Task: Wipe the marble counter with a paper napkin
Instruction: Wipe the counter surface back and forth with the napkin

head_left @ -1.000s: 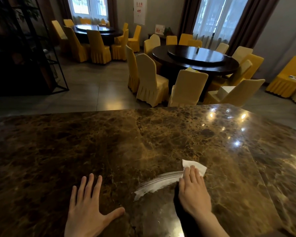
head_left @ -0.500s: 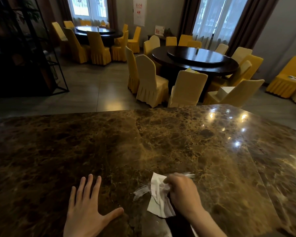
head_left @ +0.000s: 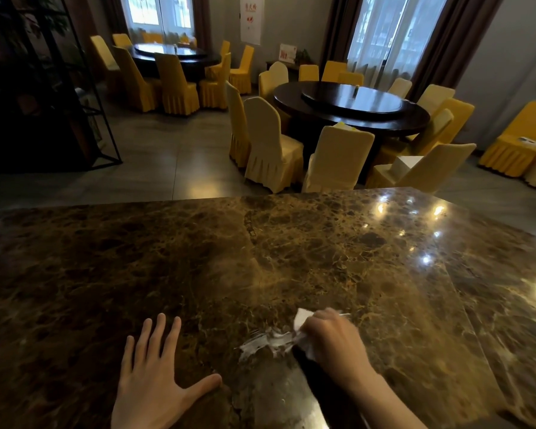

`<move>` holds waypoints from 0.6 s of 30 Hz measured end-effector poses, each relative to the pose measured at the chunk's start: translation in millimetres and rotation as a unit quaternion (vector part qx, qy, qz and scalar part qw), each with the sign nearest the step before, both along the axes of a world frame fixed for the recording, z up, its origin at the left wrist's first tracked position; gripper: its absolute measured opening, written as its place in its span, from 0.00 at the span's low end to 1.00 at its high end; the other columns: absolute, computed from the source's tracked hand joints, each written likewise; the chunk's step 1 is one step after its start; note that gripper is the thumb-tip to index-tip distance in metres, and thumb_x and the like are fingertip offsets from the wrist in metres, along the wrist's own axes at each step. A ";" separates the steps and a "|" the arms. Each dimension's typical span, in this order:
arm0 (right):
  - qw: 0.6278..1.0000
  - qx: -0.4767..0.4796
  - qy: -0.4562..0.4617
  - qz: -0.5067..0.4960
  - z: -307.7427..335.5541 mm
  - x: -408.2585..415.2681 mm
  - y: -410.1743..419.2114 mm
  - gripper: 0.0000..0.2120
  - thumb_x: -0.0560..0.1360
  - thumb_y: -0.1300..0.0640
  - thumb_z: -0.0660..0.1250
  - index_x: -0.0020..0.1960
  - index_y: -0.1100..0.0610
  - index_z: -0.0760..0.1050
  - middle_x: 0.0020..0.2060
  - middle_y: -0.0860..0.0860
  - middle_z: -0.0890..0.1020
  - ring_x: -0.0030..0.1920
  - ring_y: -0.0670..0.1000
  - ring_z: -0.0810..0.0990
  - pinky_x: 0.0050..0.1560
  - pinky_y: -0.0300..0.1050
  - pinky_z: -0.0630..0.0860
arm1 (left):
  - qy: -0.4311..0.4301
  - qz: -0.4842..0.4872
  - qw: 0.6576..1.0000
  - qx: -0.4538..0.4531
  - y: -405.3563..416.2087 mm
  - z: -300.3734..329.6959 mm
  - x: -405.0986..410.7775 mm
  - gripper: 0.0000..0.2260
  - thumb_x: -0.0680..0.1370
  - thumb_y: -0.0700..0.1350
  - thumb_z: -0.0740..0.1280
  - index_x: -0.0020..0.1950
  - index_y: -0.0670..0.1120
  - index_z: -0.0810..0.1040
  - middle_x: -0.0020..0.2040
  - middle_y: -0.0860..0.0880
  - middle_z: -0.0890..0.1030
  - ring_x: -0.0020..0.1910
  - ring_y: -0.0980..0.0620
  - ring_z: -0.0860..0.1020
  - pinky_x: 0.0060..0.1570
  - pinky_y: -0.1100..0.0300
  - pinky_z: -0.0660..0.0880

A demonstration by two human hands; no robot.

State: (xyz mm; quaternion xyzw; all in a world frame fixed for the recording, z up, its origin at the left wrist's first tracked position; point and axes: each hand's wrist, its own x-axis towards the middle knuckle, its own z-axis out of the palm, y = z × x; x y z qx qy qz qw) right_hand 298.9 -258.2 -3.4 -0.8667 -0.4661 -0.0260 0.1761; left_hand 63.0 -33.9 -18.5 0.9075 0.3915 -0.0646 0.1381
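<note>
A brown veined marble counter [head_left: 260, 258] fills the lower half of the head view. My right hand [head_left: 333, 337] is closed around a crumpled white paper napkin [head_left: 300, 320], which shows above and below my fingers and presses on the stone near the front edge. A whitish smear [head_left: 260, 340] lies on the marble just left of the napkin. My left hand [head_left: 155, 376] rests flat on the counter with fingers spread, well left of the smear and holding nothing.
Beyond the counter's far edge stand round dark dining tables [head_left: 353, 106] ringed by several yellow-covered chairs [head_left: 270, 147]. A black metal shelf frame [head_left: 84, 97] stands at the far left. Ceiling lights glare on the counter's right part [head_left: 427, 258].
My right hand went from pressing the flat napkin to bunching it up, then shifted slightly right and away from me. The white streak got shorter. My left hand stayed put.
</note>
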 end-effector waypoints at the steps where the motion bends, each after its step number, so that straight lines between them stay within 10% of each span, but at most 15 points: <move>1: 0.998 0.038 0.011 -0.052 4.0 10.4 -3.7 0.05 0.68 0.54 0.77 0.40 0.51 0.82 0.36 0.45 0.80 0.39 0.50 0.78 0.33 0.43 0.70 | -0.002 0.001 1.000 -0.001 0.5 -0.1 0.3 0.65 0.51 0.91 0.38 0.79 0.56 0.29 0.82 0.52 0.30 0.81 0.49 0.30 0.82 0.43 0.35; 8: 0.959 0.032 0.021 -0.281 3.2 62.2 -33.4 0.04 0.70 0.62 0.74 0.45 0.56 0.85 0.40 0.53 0.83 0.44 0.58 0.80 0.36 0.46 0.70 | -0.009 -0.002 1.000 0.004 0.6 -2.4 -0.2 0.64 0.52 0.91 0.39 0.79 0.56 0.29 0.82 0.51 0.30 0.81 0.49 0.30 0.82 0.42 0.35; 18: 0.998 0.055 0.019 -0.006 -21.5 -38.2 32.5 0.09 0.73 0.56 0.74 0.53 0.50 0.83 0.56 0.43 0.84 0.62 0.47 0.77 0.48 0.43 0.81 | -0.043 0.004 0.999 0.005 0.8 -7.3 -1.9 0.64 0.53 0.91 0.42 0.80 0.57 0.32 0.81 0.53 0.31 0.81 0.50 0.30 0.82 0.43 0.34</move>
